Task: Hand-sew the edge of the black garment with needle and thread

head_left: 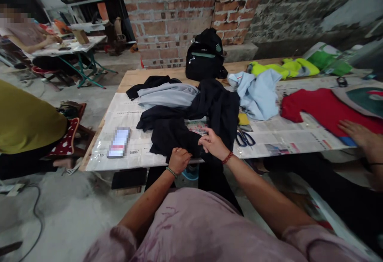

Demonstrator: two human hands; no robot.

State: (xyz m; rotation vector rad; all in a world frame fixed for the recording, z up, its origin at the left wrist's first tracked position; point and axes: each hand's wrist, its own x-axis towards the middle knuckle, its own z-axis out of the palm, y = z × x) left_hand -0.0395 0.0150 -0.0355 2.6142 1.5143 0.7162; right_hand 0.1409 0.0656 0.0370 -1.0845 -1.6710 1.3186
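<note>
At a newspaper-covered table (139,144) before a brick wall (167,14), we rest our left hand (180,161), fingers curled, on a black garment (169,134) at the near edge; whether it grips cloth, we cannot tell. Our right hand (213,144) is close by, forefinger extended and other fingers bent, its hold unclear, while a phone (118,142) and scissors (245,137) flank the garment.

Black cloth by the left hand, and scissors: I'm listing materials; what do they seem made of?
Black cloth: probably textile, matte, since it drapes in soft folds; fibre unclear.
Scissors: handles look dark-blue plastic, judging by their even colour; finish and blades unclear.
</note>
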